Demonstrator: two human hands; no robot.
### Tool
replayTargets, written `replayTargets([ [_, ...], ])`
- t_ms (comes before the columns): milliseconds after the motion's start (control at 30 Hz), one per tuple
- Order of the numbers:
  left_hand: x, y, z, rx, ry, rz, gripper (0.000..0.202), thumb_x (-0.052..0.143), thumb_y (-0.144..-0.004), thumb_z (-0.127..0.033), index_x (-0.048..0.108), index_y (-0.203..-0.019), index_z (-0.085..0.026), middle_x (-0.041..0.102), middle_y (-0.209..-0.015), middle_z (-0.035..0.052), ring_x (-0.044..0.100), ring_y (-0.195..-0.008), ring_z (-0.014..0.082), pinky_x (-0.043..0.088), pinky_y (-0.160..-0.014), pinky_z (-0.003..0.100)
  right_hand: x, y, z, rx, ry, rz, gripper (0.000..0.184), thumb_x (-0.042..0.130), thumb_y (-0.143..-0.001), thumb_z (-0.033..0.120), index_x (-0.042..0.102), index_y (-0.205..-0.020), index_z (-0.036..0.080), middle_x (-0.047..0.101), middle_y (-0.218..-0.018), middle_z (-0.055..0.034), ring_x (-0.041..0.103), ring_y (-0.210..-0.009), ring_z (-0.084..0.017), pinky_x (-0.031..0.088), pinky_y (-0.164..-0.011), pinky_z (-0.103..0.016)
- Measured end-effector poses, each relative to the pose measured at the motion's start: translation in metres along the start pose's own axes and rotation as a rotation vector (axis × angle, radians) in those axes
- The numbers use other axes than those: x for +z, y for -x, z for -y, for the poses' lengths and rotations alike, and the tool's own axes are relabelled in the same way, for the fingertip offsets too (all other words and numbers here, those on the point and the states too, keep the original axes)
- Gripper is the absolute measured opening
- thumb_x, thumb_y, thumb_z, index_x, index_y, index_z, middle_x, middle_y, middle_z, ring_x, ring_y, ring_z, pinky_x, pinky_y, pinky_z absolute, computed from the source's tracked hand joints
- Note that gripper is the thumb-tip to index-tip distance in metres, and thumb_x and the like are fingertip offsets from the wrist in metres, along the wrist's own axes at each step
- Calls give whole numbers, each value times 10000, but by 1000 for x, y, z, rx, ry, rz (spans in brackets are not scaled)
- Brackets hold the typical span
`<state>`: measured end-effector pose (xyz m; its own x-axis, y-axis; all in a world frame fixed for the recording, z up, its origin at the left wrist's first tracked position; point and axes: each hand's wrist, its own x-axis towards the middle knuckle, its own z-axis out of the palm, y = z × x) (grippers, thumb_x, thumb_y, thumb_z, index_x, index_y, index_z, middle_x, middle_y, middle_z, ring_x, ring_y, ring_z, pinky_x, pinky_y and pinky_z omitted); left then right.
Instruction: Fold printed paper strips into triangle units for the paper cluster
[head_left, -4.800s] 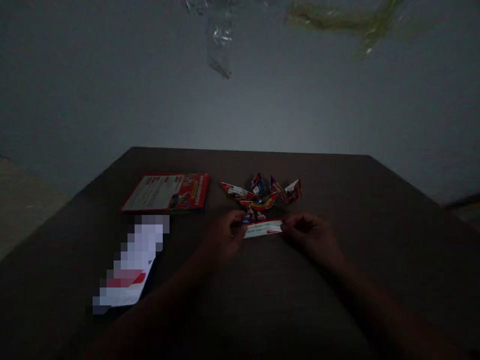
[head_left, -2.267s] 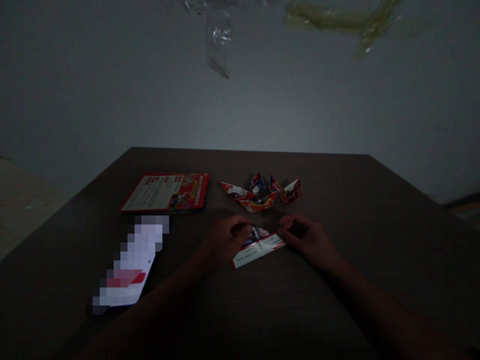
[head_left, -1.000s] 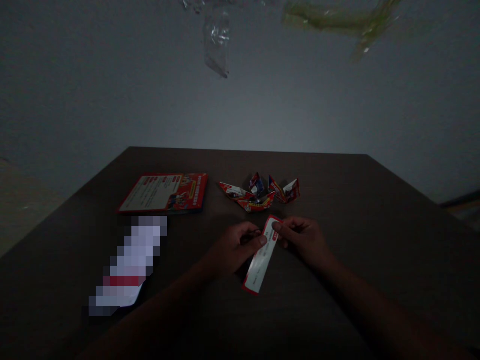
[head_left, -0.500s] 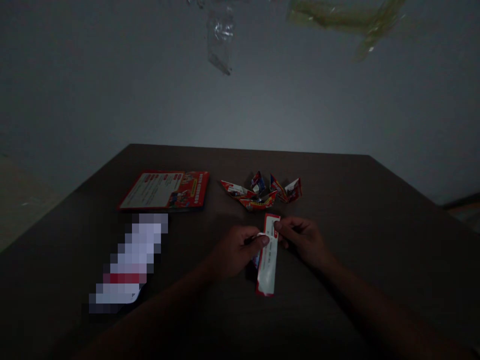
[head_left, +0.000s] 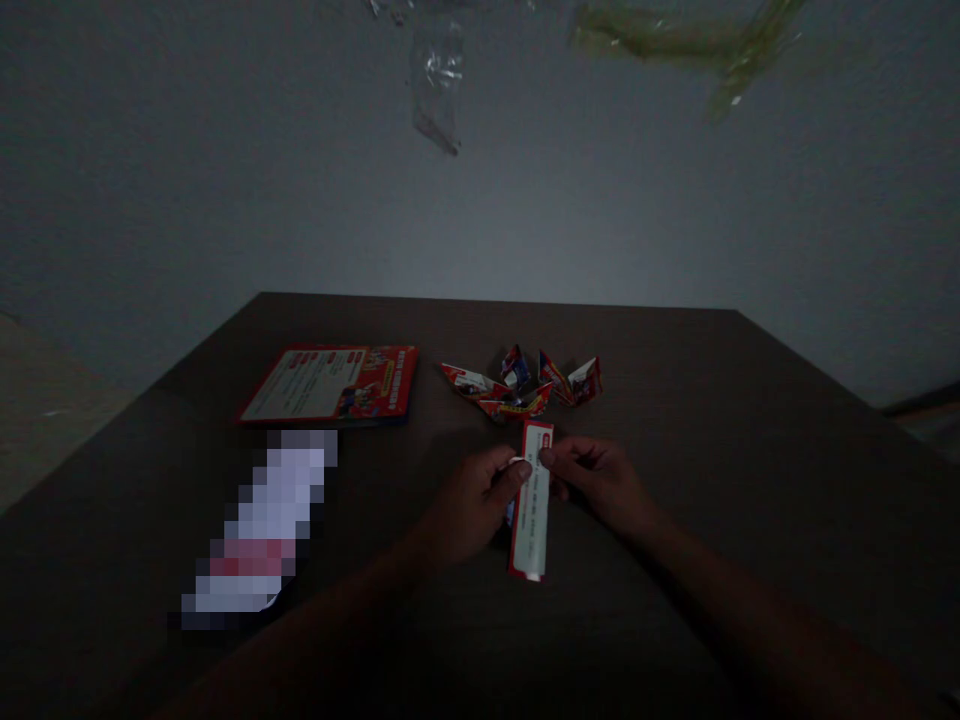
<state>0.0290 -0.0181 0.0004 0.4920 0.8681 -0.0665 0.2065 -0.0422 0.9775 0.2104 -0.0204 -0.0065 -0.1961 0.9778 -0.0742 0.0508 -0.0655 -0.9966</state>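
A folded strip of white paper with a red border lies lengthwise toward me on the dark brown table. My left hand pinches its left edge near the far end, thumb on top. My right hand pinches the right edge at the same end. Just beyond the strip sits a small cluster of folded red, white and blue paper shapes. The light is dim, so fine detail of the folds is hard to see.
A red and white printed leaflet lies flat at the left back of the table. Nearer me on the left is a blurred-out white and red sheet. Clear and yellowish plastic hangs on the grey wall above.
The paper strip lay crosswise between my hands; it has been turned until it points toward me. Both hands have kept hold and drawn a little closer together.
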Motion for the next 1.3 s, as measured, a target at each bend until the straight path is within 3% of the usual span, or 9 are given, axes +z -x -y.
replayTargets([
  [367, 1, -3, 4, -8, 45, -111, 301, 420, -871, -427, 537, -791, -162, 534, -584, -35, 504, -503, 92, 388, -491, 199, 5, 2, 4, 13, -8, 68, 294, 677, -710, 422, 642, -673, 132, 610, -566, 8, 456, -429, -61, 363, -438, -200],
  [833, 1, -2, -1, 50, 89, -229, 295, 408, -881, -419, 507, -780, -161, 478, -562, -59, 457, -450, 67, 371, -419, 171, 8, 5, 3, 26, 63, 133, 246, 634, -768, 359, 644, -682, 129, 562, -524, 27, 454, -434, -60, 354, -452, -194],
  [1033, -1, -3, 1, 59, 79, -367, 314, 388, -886, -439, 491, -767, -167, 500, -538, -57, 463, -422, 67, 370, -407, 171, 10, 8, 5, 54, 116, 144, 260, 647, -750, 369, 628, -648, 131, 513, -465, 44, 415, -401, -58, 317, -422, -192],
  [1300, -4, -4, 2, 52, 106, -359, 323, 362, -892, -454, 467, -778, -171, 529, -570, -46, 485, -420, 69, 380, -388, 169, 7, 6, 2, 35, 112, 141, 271, 653, -742, 390, 637, -670, 130, 520, -489, 39, 420, -413, -60, 319, -425, -191],
])
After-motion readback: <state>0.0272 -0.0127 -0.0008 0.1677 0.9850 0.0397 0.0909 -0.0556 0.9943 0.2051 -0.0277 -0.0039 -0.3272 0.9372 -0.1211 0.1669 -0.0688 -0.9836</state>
